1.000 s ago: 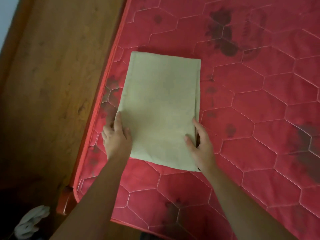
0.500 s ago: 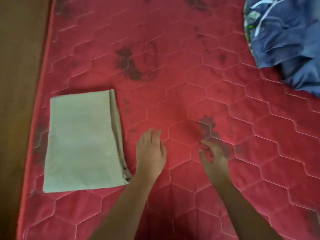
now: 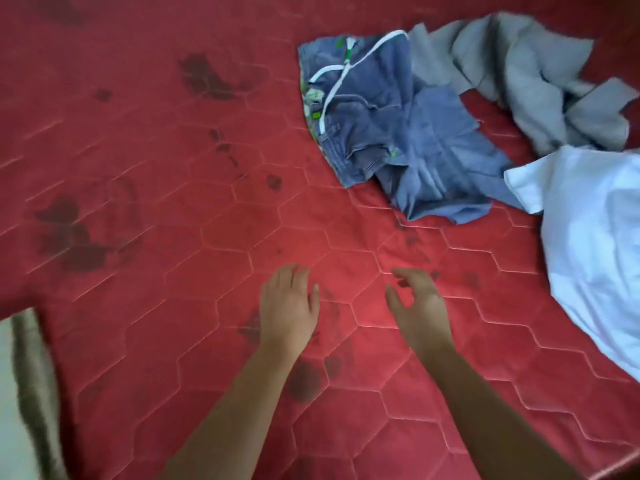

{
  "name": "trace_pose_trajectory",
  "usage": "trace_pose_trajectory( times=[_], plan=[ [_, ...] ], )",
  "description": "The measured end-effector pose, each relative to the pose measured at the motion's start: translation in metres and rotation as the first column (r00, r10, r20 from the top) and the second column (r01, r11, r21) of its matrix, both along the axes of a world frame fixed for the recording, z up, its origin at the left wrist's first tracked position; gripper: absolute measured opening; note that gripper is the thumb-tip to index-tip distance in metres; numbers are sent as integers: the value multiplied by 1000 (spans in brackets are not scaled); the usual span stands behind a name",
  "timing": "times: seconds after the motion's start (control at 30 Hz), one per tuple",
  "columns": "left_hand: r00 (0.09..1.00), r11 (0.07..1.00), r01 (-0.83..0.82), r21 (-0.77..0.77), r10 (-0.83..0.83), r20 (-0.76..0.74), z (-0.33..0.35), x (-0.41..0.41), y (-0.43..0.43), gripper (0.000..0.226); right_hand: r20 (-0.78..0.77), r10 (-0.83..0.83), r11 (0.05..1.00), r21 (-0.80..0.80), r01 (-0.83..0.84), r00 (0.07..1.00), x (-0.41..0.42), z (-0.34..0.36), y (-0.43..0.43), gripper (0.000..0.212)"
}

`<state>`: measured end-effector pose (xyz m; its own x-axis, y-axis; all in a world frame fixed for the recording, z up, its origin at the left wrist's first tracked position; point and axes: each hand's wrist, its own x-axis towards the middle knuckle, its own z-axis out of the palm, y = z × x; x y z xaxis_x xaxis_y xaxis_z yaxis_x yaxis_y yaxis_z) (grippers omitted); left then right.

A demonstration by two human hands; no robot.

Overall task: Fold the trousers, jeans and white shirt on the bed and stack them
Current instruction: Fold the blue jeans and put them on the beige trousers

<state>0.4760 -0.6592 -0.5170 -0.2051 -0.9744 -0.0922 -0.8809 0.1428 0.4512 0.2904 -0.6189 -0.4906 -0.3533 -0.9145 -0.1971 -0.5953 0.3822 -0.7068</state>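
Note:
Crumpled blue jeans [image 3: 398,133] with a white drawstring lie on the red quilted mattress [image 3: 173,237] at the upper middle right. A white shirt [image 3: 595,244] lies rumpled at the right edge. The folded beige trousers [image 3: 17,393] show only as a blurred strip at the bottom left edge. My left hand [image 3: 289,306] hovers over the mattress, fingers straight and empty. My right hand [image 3: 417,301] is beside it, fingers loosely bent, holding nothing. Both hands are well short of the jeans.
A crumpled grey garment [image 3: 526,74] lies behind the jeans at the upper right. Dark stains mark the mattress in several places. Bare mattress stretches across the left and middle.
Both hands let go of the folded beige trousers and moved right. The view swung right, so the trousers slid to the left edge and the jeans, grey garment and white shirt came into view.

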Motion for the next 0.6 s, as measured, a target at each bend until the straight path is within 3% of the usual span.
trace_pose_trajectory(
  times=[0.1,0.23,0.47,0.6],
  plan=[
    [990,987,3,161,-25,136,-27,-18,-31,50,-18,12,998,-56,-13,1000,-23,-8,-41,28],
    [961,932,-3,363,-98,259,-66,-15,-49,74,-40,-3,984,-177,-4,999,-40,-18,-96,32],
    [973,955,-31,296,-39,225,-75,-16,-45,74,-85,-80,959,-280,53,993,-48,-32,-164,42],
    [976,953,-32,301,-35,216,-75,-15,-45,75,-82,-99,966,-249,76,992,-50,-32,-188,26]
  ],
)
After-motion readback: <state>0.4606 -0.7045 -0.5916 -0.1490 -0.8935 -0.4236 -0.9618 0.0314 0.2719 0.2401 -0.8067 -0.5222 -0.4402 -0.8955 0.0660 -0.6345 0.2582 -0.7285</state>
